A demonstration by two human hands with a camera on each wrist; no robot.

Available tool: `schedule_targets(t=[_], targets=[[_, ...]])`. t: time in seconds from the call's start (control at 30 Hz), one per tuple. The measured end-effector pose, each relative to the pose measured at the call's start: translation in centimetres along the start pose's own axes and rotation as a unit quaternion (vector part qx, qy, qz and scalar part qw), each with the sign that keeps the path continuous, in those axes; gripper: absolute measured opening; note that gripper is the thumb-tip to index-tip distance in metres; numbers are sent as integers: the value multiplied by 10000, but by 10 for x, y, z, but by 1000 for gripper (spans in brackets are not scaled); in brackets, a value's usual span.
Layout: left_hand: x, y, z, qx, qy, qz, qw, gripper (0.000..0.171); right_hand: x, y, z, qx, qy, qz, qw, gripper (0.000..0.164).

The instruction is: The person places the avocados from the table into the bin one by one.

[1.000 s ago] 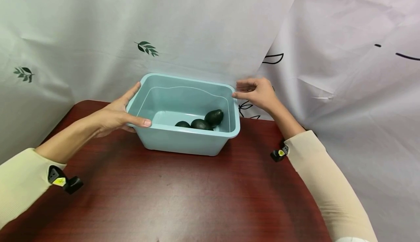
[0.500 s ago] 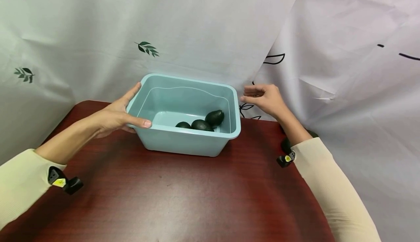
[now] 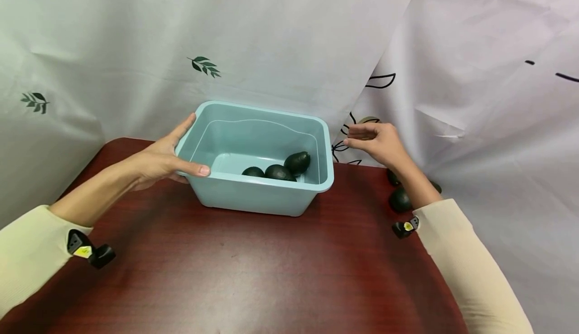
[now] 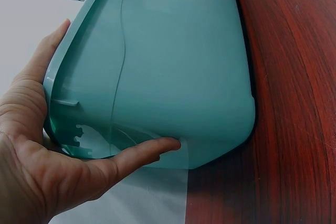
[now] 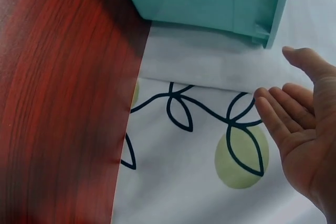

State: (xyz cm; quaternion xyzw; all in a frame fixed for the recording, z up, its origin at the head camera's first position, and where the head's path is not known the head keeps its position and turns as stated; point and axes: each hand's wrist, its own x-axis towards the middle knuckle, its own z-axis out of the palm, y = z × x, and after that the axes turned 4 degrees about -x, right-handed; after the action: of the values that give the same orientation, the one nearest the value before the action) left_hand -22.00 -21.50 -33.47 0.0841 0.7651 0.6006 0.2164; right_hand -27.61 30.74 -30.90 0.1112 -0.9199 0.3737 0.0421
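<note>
A light blue plastic bin (image 3: 253,193) stands toward the back of the table. Inside it, 3 dark green avocados (image 3: 297,163) lie at the right and front, the nearer ones partly hidden by the front wall. My left hand (image 3: 156,160) grips the bin's left end, thumb at the front and a finger reaching along the side rim. In the left wrist view the thumb lies across the outer wall. My right hand (image 3: 377,143) hovers just right of the bin, apart from its rim, fingers loosely bent and holding nothing.
More avocados (image 3: 400,200) lie at the table's right edge, partly covered by my right forearm. White cloth (image 3: 294,37) with leaf prints hangs behind and to the right of the dark red table (image 3: 253,273).
My right hand has let go of the bin's right rim and moved right and slightly down. Avocados behind the right forearm have come into view. The left hand and bin stay in place.
</note>
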Motion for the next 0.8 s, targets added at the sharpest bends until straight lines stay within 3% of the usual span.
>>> schedule_targets(t=[0.5, 0.8], targets=[[1, 0, -1, 10, -72, 24, 10000, 141, -21, 22, -15, -257, 117, 309, 9991, 57], [1, -2, -3, 35, -67, 55, 10000, 140, -27, 35, -21, -395, 100, 254, 9988, 56]])
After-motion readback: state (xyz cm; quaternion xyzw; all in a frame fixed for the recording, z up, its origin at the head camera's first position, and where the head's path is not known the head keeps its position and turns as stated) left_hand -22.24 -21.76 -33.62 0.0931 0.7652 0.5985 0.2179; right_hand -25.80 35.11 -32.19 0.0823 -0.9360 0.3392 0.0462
